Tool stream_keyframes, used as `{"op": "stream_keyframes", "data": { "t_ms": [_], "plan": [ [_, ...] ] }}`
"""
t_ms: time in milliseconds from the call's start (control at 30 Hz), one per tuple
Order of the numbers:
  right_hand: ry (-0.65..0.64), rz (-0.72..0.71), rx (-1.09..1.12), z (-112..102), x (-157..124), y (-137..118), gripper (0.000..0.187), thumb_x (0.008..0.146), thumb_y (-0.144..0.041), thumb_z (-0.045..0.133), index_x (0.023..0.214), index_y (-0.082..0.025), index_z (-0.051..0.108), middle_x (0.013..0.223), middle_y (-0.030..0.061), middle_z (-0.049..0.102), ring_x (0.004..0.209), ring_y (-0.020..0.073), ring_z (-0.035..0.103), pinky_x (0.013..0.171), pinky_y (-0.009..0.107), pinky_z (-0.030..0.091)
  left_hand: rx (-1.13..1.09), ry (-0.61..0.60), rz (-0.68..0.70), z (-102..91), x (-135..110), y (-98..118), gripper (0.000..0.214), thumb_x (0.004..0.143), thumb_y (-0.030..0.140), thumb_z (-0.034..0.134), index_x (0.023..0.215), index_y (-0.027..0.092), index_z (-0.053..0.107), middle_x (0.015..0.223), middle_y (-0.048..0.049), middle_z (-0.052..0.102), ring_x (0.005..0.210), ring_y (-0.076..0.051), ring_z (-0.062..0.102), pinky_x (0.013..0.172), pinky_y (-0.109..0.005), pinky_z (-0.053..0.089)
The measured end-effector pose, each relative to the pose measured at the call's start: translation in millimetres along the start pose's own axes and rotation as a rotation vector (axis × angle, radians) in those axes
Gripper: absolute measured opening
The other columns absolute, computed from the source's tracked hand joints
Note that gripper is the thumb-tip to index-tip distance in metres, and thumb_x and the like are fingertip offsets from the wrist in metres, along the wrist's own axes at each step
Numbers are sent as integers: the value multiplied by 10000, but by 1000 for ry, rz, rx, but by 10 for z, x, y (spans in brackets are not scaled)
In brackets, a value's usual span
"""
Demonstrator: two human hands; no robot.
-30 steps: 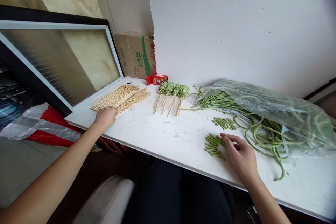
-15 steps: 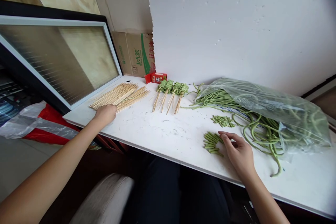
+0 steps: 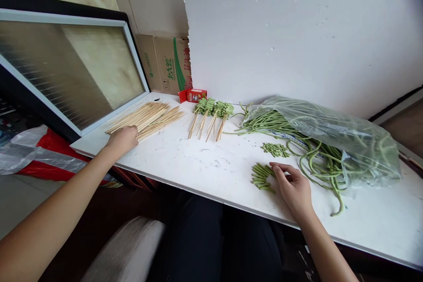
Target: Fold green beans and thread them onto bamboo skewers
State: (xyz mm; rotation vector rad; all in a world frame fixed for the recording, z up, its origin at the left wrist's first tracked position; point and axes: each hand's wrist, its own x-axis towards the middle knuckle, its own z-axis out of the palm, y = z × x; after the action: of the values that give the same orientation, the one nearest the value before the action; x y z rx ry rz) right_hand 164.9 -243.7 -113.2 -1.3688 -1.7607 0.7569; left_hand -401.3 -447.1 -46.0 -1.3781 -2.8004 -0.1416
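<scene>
My left hand point(image 3: 124, 140) rests at the near edge of a pile of bamboo skewers point(image 3: 150, 114), its fingers curled closed on skewers there. My right hand point(image 3: 294, 187) is beside a fan of short cut green bean pieces point(image 3: 262, 176). Its thumb and forefinger are pinched together at the right edge of that fan; whatever lies between them is too small to make out. Behind it is a smaller heap of short bean bits point(image 3: 275, 150). Threaded bean skewers point(image 3: 214, 108) lie farther back, their bare sticks pointing toward me.
Long green beans point(image 3: 280, 123) spill from a clear plastic bag point(image 3: 346, 128) on the right of the white table point(image 3: 185, 163). A small red box point(image 3: 194, 95) and a cardboard carton point(image 3: 163, 64) stand at the back. A framed glass panel point(image 3: 82, 70) leans at left, and white foam board point(image 3: 280, 31) behind.
The view has shifted slightly, so everything appears a little farther left. Both hands stay at the same places, the left at the skewers and the right at the bean pieces.
</scene>
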Motion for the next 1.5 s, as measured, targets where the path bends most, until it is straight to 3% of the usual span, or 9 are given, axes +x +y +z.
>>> {"op": "stream_keyframes", "data": {
  "t_ms": [200,300,400,567,733,933,1067,1233,1500],
  "plan": [
    [-1,-22,9,7,-12,6,459,922,-598,625,1087,-223,831,1052,107,789,670,198,579,707,372,494,-198,118,-74,-84,-112,-220,181,693,283,766,769,182,637,856,-68,747,886,-281,688,884,-371,525],
    [3,-26,14,10,-15,6,457,927,-598,621,1072,-220,832,1032,108,790,691,208,584,712,372,493,-799,66,-189,-127,-244,-201,348,608,305,865,762,192,575,866,-38,755,895,-257,708,866,-346,562],
    [7,-32,30,11,-14,13,461,929,-598,621,1085,-217,830,1059,108,788,683,196,573,709,367,494,-1330,-75,-183,-145,-445,-14,481,534,309,955,811,213,573,834,-9,709,859,-223,713,803,-312,596],
    [21,-22,49,7,-20,22,490,930,-612,622,1103,-202,828,1080,117,788,673,187,567,705,362,496,-1648,-292,-50,-137,-821,581,446,623,237,943,869,214,572,897,-9,662,783,-135,629,735,-250,560],
    [33,-17,80,-7,-36,-21,488,941,-605,614,1099,-195,824,1089,124,794,724,211,602,716,367,492,-1656,-501,86,-78,-994,1202,399,682,245,900,863,201,547,1114,-68,698,808,-126,642,806,-293,557],
    [73,-212,-96,-171,35,-32,400,990,-521,562,1067,-224,817,1092,124,782,1040,315,623,836,418,488,-1432,-724,357,-46,-1126,1719,355,775,303,881,1080,189,740,1010,-71,752,851,-185,727,861,-340,569],
    [3,-389,-324,-280,107,62,386,1008,-498,549,1038,-236,830,1029,123,769,963,309,621,982,509,431,-1170,-680,408,-22,-1254,1983,320,881,417,804,1091,177,777,946,-101,804,953,-261,772,926,-390,575],
    [-71,-443,-425,-254,123,179,391,998,-516,576,990,-230,841,947,131,762,896,316,596,933,516,435,-1048,-551,436,59,-1369,2193,268,956,466,705,1023,207,728,920,-84,796,935,-262,780,905,-387,574],
    [-79,-314,-273,-213,115,109,401,968,-581,582,938,-242,794,928,112,778,946,331,613,927,512,464,-1051,-519,509,238,-1472,2217,468,1074,342,446,1533,298,368,991,-35,667,920,-197,732,932,-392,562]
  ]
}}
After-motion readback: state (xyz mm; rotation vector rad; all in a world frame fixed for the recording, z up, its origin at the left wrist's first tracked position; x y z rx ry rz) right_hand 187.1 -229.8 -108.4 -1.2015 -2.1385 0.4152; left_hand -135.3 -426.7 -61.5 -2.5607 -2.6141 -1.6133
